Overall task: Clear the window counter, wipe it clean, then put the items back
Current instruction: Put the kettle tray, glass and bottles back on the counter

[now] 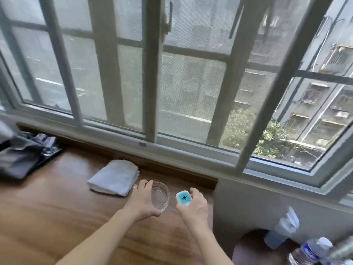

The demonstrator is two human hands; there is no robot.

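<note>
A round clear glass dish (160, 197) sits on the brown wooden window counter (57, 217), near its right end. My left hand (142, 202) curls around the dish's left rim, a ring on one finger. Just right of it, my right hand (193, 206) grips a small white device with a teal top (183, 197). A folded white cloth (115, 176) lies on the counter to the left of the dish, close to the window frame.
A pile of dark fabric and a black tray (24, 153) fill the counter's far left. The counter ends at a grey wall ledge (248, 197) on the right. Below right stand a spray bottle (282, 230) and a plastic water bottle (309, 251).
</note>
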